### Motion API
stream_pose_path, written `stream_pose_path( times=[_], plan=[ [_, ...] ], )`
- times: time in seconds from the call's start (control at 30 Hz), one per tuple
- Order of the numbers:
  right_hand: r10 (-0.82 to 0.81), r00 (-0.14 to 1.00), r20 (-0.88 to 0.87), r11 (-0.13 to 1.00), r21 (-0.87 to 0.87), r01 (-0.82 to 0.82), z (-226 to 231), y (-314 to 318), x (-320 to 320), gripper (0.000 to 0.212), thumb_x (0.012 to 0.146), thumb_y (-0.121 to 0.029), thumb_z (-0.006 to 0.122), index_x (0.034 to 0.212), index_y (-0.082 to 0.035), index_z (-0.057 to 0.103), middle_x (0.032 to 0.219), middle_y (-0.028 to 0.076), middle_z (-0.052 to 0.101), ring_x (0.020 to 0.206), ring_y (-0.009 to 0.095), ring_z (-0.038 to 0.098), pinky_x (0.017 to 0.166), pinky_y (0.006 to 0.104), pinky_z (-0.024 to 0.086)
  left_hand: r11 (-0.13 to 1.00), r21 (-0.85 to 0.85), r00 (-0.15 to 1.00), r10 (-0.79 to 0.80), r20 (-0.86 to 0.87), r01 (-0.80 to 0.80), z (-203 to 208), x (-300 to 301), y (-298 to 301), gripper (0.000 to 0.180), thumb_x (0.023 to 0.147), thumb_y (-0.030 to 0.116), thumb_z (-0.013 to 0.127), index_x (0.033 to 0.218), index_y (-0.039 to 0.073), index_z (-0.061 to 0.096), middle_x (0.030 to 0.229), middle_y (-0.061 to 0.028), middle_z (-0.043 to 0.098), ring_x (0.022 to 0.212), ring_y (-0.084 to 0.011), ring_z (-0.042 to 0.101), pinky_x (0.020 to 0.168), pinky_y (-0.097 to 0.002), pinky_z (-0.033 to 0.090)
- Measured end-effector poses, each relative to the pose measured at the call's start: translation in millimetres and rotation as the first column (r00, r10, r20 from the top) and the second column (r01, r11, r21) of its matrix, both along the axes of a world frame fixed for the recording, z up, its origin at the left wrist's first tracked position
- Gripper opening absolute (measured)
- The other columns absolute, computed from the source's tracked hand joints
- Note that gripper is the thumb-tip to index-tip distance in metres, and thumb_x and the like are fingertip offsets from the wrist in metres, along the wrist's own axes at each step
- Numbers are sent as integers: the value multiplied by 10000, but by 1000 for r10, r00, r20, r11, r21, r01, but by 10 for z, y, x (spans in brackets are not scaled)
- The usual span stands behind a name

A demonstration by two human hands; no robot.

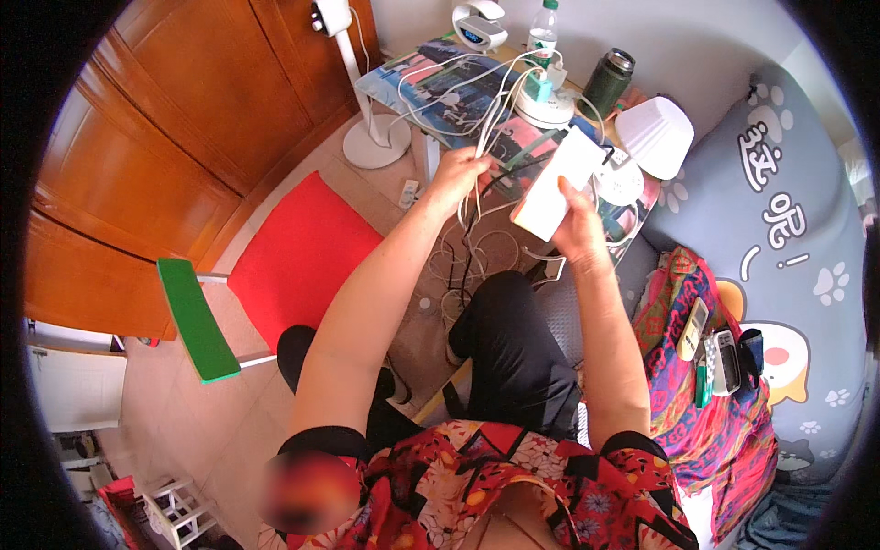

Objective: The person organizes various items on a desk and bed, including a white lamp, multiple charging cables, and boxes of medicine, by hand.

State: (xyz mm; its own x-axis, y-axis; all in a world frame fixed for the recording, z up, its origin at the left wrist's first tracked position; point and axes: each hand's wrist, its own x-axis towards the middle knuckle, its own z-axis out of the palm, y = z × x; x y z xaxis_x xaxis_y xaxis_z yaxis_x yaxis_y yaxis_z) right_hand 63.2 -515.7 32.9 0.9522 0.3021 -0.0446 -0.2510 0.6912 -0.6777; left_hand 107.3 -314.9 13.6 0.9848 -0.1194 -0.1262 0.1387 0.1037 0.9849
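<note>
Currently, left hand [463, 176] clutches thin white cables [483, 137], right hand [579, 226] a white rectangular box [548, 195]. Careless tugging could knot the cables.

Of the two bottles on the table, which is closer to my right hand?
The dark green flask; the clear plastic bottle with the green cap stands farther from your right hand.

White cables [502, 111]: smooth plastic
White box [545, 203]: smooth; card or plastic unclear
Left wardrobe [174, 110]: glossy wood
Red seat [301, 261]: matt, cloth-like
Far bottle [543, 42]: clear, glossy plastic
Right blanket [662, 344]: creased matt cloth
</note>
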Motion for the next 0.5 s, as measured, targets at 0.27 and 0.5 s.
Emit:
stream_pose_path(
  times=[0.27, 0.5],
  plan=[
    [16, 996, -84, 1000, -19, -18, -54, -96, -118, 393, 870, -189, 577, 1194, 14, 487, 1056, 160, 609, 956, 267, 614, 857, 397, 502, 997, -19, 993, -72, -93, 71, 169, 6, 121, 192, 883, 254, 553, 854, 72, 607, 757, -21, 605, 674, -114, 582, 617, -292, 494],
    [6, 998, 58, 773, -633, 32, 106, -540, -779, 378, 840, -241, 649, 1059, 57, 572, 877, 72, 641, 715, 116, 608, 655, 234, 492, 997, -5, 995, -78, -57, 78, 167, 24, 156, 169, 884, 212, 535, 972, 69, 562, 897, -100, 669, 757, -141, 587, 711, -251, 444]
  ],
)
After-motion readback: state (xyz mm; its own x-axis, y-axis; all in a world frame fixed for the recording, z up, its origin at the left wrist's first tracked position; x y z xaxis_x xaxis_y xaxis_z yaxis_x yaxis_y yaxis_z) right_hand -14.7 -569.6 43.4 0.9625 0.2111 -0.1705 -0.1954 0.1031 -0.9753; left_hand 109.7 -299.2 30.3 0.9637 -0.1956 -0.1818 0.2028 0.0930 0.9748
